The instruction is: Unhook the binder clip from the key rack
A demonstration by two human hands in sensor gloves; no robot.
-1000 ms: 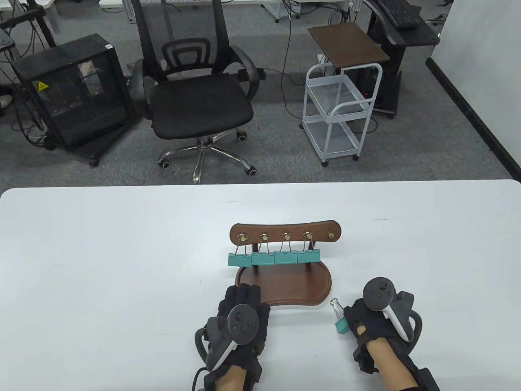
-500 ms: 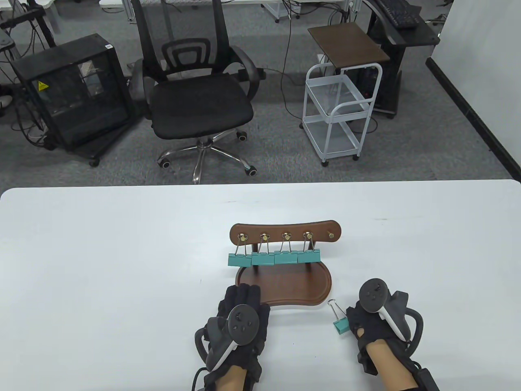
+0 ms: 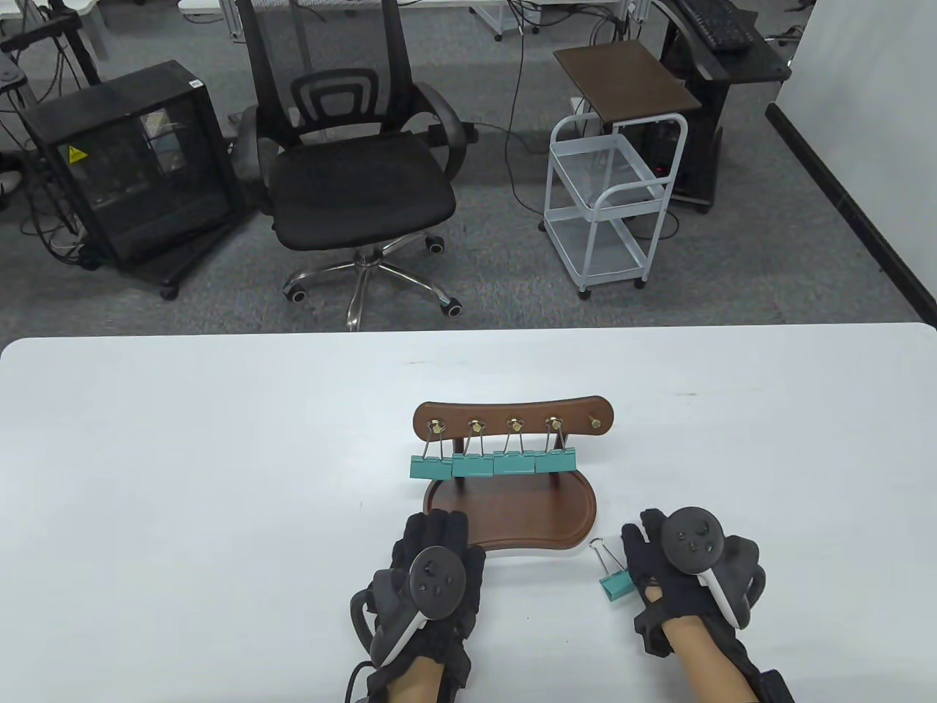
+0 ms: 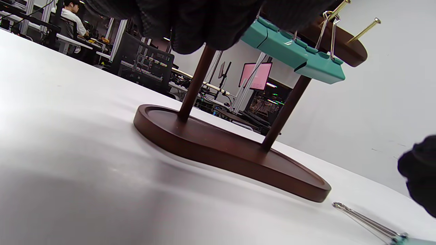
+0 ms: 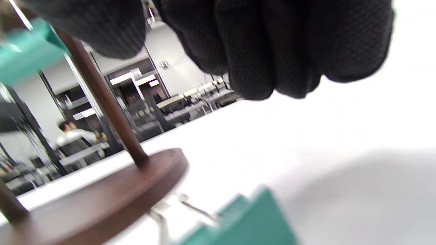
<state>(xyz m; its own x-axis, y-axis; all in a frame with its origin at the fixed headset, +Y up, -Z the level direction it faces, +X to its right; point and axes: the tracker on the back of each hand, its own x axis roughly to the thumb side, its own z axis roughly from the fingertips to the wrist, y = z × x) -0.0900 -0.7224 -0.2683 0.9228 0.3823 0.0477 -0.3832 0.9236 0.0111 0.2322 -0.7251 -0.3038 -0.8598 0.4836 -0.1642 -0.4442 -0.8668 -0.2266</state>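
The brown wooden key rack (image 3: 512, 415) stands on its base (image 3: 534, 527). Several teal binder clips (image 3: 494, 464) hang from its brass hooks; the rightmost hook (image 3: 596, 422) is bare. One teal binder clip (image 3: 613, 578) lies loose on the table right of the base, also in the right wrist view (image 5: 245, 221). My right hand (image 3: 648, 556) is just right of it, fingers extended, holding nothing. My left hand (image 3: 435, 542) lies flat with its fingertips on the base's front edge. The left wrist view shows the rack base (image 4: 231, 149) and hanging clips (image 4: 296, 54).
The white table (image 3: 183, 476) stretches wide on both sides of the rack. Beyond its far edge stand an office chair (image 3: 351, 176), a white cart (image 3: 607, 205) and a black computer case (image 3: 132, 168).
My right hand has laid the binder clip on the table and let go, then shifted slightly right with its fingers stretched out. The left hand and the rack have not moved.
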